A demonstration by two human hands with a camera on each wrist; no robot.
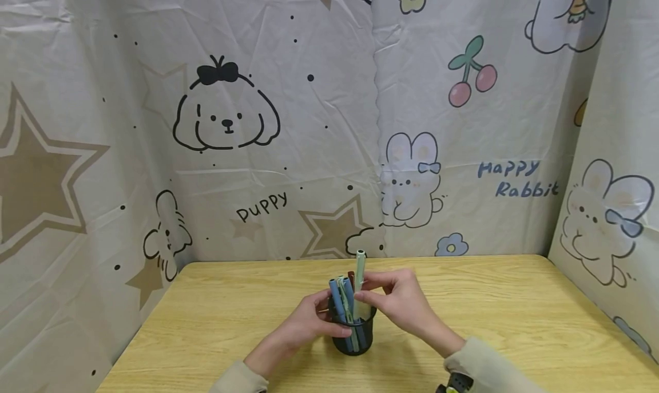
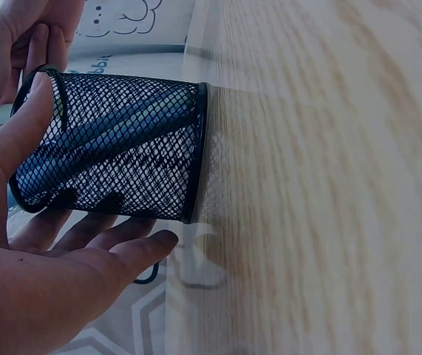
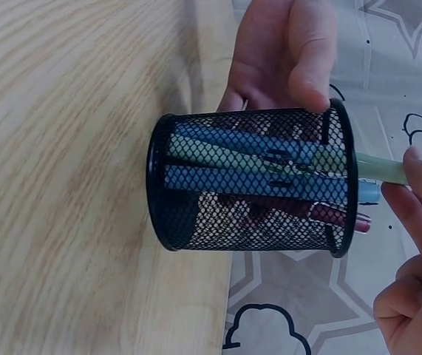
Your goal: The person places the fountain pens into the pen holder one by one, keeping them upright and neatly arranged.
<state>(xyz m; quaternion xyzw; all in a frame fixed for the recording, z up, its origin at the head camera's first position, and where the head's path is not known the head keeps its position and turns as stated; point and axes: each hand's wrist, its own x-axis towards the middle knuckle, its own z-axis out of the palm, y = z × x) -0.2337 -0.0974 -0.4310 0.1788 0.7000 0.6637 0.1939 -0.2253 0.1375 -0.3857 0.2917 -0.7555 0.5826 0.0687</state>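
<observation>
A black mesh pen holder (image 1: pixel 338 344) stands upright on the table, with my left hand (image 1: pixel 304 323) gripping it. In the left wrist view, that hand's thumb lies over the rim of the pen holder (image 2: pixel 129 159) and the other fingers pass along its far side. My right hand (image 1: pixel 407 302) pinches a light green pen (image 1: pixel 361 262) between thumb and fingers. This pen rises above the others, its lower part inside the holder. Blue pens (image 1: pixel 336 297), another green one and a dark red pen (image 3: pixel 362 224) lean inside the mesh.
The wooden table (image 1: pixel 489 301) spreads around the holder to its back edge. Behind it hangs a printed cloth (image 1: pixel 329 153) with cartoon animals, stars and lettering, which also lines both sides. A dark watch (image 1: pixel 457 383) shows at the right sleeve.
</observation>
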